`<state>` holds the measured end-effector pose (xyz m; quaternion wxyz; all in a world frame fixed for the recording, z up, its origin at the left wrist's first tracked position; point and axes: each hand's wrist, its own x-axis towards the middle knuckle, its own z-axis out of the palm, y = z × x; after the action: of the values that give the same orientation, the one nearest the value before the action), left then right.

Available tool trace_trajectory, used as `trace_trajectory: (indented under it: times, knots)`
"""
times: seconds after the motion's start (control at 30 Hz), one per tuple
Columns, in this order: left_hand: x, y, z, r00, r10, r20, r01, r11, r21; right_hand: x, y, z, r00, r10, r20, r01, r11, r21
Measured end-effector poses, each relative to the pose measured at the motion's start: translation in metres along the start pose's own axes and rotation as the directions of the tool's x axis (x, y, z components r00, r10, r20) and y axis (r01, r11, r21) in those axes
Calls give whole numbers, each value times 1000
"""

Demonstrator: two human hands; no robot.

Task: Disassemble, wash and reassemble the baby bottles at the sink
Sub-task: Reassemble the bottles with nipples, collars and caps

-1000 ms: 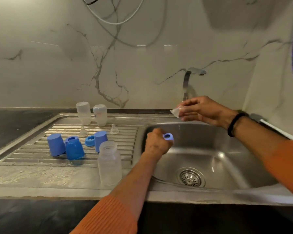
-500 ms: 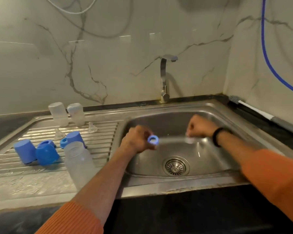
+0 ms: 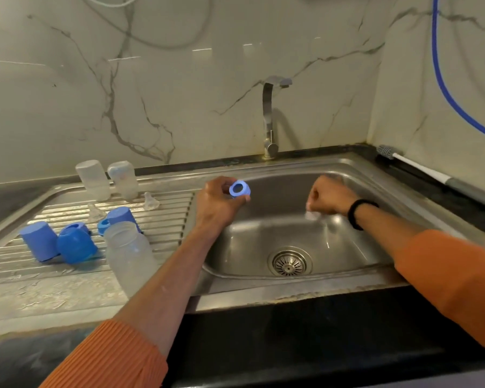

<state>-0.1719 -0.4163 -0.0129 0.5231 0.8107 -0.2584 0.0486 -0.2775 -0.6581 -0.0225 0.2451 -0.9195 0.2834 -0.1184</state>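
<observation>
My left hand [image 3: 219,203] pinches a blue bottle ring [image 3: 239,189] over the left side of the steel sink basin [image 3: 263,242]. My right hand [image 3: 329,198] is curled into a fist over the basin and holds a clear silicone teat [image 3: 312,216] that pokes out below the fingers. An open, empty frosted bottle [image 3: 130,254] stands upright on the draining board [image 3: 17,261] near my left forearm. Two more bottles [image 3: 93,179] [image 3: 123,179] stand upside down at the back of the board.
Blue caps [image 3: 39,242] [image 3: 76,246] [image 3: 122,215], a blue ring [image 3: 103,224] and two clear teats [image 3: 95,212] [image 3: 151,201] lie on the draining board. The tap [image 3: 270,119] stands behind the basin, no water visible. A bottle brush [image 3: 420,170] lies on the right counter. The drain [image 3: 289,262] is at the basin bottom.
My right hand has come down from near the tap into the basin, its fingers closing round the teat. My left hand has tilted the ring's opening toward me. The view has shifted right.
</observation>
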Motion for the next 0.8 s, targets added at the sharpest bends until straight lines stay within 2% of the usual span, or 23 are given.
trace_trajectory:
  times: [0.03, 0.07, 0.13, 0.2, 0.23, 0.27, 0.33, 0.37, 0.5, 0.57, 0.7, 0.8]
  knots:
    - [-1, -2, 0, 1000, 9, -9, -8, 1000, 15, 0, 1, -1, 1000, 8, -21, -6, 993, 114]
    - [-1, -2, 0, 1000, 17, -17, -17, 1000, 16, 2, 1, -4, 1000, 19, 13, -22, 953, 302]
    - [-1, 1, 0, 999, 29, -22, -29, 999, 20, 0, -7, -11, 988, 17, 152, -92, 862, 499]
    - [-2, 4, 0, 999, 31, -11, -30, 999, 16, -1, -13, -13, 942, -26, 335, -193, 775, 601]
    - [-2, 4, 0, 1000, 28, -2, -28, 1000, 9, -4, -15, -12, 916, -34, 401, -242, 749, 617]
    - [-2, 5, 0, 1000, 28, 4, -28, 1000, 8, -5, -16, -9, 918, -27, 395, -224, 788, 573]
    - [-4, 5, 0, 999, 40, 1, -40, 999, 21, -6, -15, -3, 974, -37, 224, -13, 975, 221]
    - [-4, 5, -2, 999, 47, -1, -47, 999, 25, -5, -14, 1, 992, -59, 115, 51, 996, 75]
    - [-5, 6, -4, 999, 41, 11, -41, 999, 21, -2, -16, 1, 998, -63, 10, 59, 977, 205]
    - [-5, 7, -4, 999, 25, 25, -25, 1000, -6, 0, -17, 0, 999, -49, 17, 42, 951, 306]
    - [-5, 6, -2, 999, -3, 50, 8, 995, -96, -1, -21, 7, 994, -62, 88, 27, 934, 356]
    - [-6, 7, -2, 996, -28, 88, 39, 992, -120, 1, -25, 9, 998, -49, 44, 26, 908, 417]
